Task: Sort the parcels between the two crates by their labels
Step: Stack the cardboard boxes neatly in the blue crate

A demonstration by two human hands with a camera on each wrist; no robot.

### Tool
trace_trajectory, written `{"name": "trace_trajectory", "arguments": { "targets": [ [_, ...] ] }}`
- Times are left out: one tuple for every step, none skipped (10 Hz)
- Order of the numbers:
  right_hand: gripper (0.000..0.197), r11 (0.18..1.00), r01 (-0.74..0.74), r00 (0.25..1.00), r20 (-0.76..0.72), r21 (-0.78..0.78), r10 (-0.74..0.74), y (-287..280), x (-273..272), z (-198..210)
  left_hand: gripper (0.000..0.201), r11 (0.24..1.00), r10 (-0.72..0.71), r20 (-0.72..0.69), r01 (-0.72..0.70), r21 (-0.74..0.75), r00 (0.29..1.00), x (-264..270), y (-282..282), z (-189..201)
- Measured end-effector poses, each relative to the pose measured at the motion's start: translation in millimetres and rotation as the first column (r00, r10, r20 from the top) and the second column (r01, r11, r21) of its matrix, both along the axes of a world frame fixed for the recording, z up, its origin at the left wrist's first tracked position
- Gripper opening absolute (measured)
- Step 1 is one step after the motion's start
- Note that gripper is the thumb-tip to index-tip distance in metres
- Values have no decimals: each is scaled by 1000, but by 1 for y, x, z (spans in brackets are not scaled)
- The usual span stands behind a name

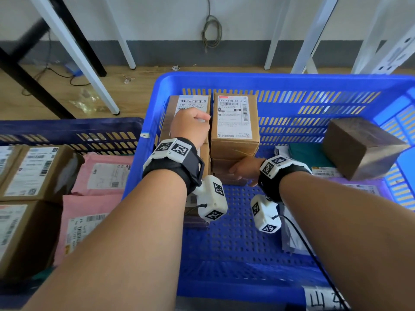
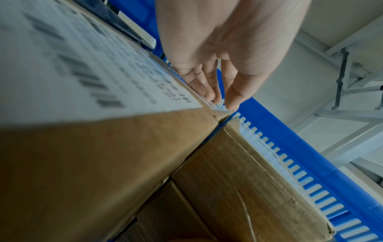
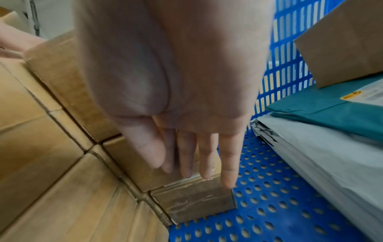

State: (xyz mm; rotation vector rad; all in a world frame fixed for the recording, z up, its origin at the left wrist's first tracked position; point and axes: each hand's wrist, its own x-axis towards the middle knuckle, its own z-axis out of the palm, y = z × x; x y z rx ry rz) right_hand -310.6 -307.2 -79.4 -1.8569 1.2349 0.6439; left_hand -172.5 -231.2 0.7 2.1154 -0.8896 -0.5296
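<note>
Two crates stand side by side: a bright blue crate (image 1: 269, 81) on the right and a dark blue crate (image 1: 67, 124) on the left. At the bright crate's back left, cardboard boxes are stacked. My left hand (image 1: 190, 125) rests on top of the box labelled 540 (image 1: 193, 103). In the left wrist view its fingers (image 2: 207, 88) run fairly straight to that box's (image 2: 82, 81) far corner. The box labelled 822 (image 1: 234, 122) stands beside it. My right hand (image 1: 243, 170) lies with straight fingers (image 3: 186, 160) against the side of a lower box (image 3: 145, 172) under the 822 box.
A tilted unlabelled brown box (image 1: 361, 149) lies on a teal mailer (image 1: 307, 153) and a grey mailer (image 3: 321, 155) at the crate's right. Pink mailers (image 1: 101, 173) and labelled boxes (image 1: 33, 171) fill the dark crate. Table legs (image 1: 89, 63) stand beyond.
</note>
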Motion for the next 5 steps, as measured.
{"name": "trace_trajectory", "arguments": {
  "targets": [
    [36, 996, -69, 997, -22, 53, 71, 2, -4, 8, 30, 1000, -5, -16, 5, 6, 1000, -1, 0, 0],
    [36, 993, 34, 999, 7, 113, -35, 1, -17, 14, 30, 999, -22, -21, 22, 25, 1000, -2, 0, 3],
    [21, 992, 125, 992, 27, 4, -125, -7, -33, 19, 30, 998, -42, 44, 40, 54, 998, -5, -2, 6],
    [19, 961, 274, 959, 82, -44, -270, -20, -47, 32, 28, 996, -50, 95, 42, 82, 994, -13, -4, 5],
    [11, 931, -72, 996, -80, -358, 46, -36, -66, 37, 25, 990, -73, 147, 54, 127, 986, -27, -11, 6]
  ]
}}
